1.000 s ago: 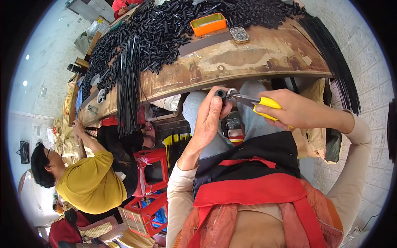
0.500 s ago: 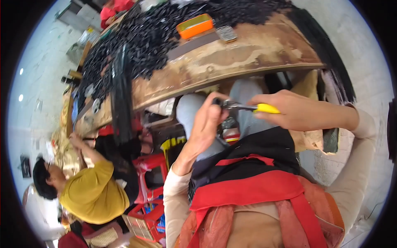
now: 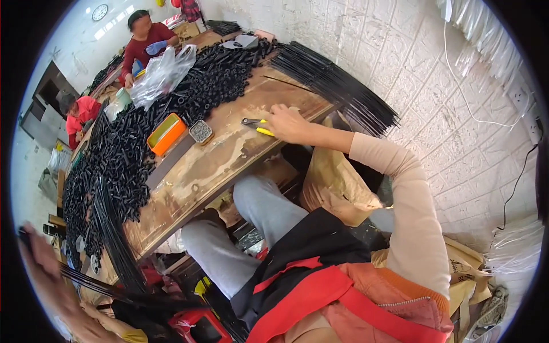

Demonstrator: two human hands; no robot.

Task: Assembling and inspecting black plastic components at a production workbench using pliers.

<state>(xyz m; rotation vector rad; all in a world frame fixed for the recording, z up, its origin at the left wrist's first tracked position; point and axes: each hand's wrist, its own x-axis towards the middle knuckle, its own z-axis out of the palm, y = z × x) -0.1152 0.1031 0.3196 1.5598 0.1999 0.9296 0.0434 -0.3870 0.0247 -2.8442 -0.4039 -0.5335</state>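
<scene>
My right hand [image 3: 289,124] is at the table [image 3: 217,163], its fingers curled at the yellow handles of a pair of pliers [image 3: 257,126]. The dark jaws point left, and the handles stand slightly apart. A blurred hand at the far left rim, seemingly my left hand [image 3: 43,254], has a small dark thing near its fingertips. Smearing hides whether it grips that thing. Thin black rods [image 3: 131,294] run rightward from beside this hand; I cannot tell if it touches them.
A heap of black tube pieces [image 3: 120,154] covers the table's left part, beside an orange box [image 3: 166,134] and a small tin of metal bits [image 3: 201,132]. Long black rods [image 3: 337,80] lie at the right end. A brown sack [image 3: 334,186] stands below. Co-workers sit opposite [image 3: 147,48] and at left.
The view has swung to the right. My right hand has gone from above my lap to the tabletop with the pliers. The hands have parted; the left one seems to be far out left.
</scene>
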